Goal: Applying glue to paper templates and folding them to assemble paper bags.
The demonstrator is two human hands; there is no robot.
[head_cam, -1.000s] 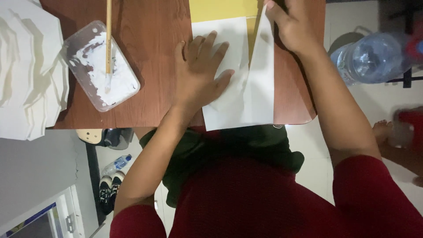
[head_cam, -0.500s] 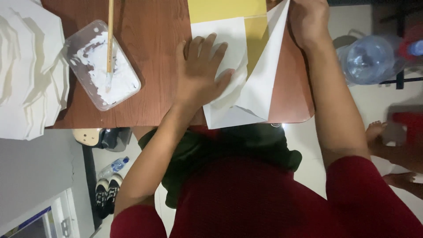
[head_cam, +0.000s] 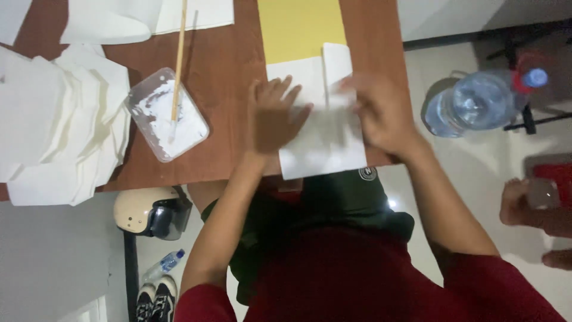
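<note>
Flap that was lifted up a moment ago is now folded down flat, so the crease looks about done. Going left: stack of white sheets (head_cam: 53, 125), then a clear tub of white paste (head_cam: 168, 116) with a stick (head_cam: 179, 59) in it. Left hand (head_cam: 274, 116) is spread flat on the white paper (head_cam: 322, 152); right hand (head_cam: 381, 113) presses the fold, fingers loosely open, gripping nothing. Right hand's blurry and the yellow sheet (head_cam: 301, 27) is cut off up top.
</note>
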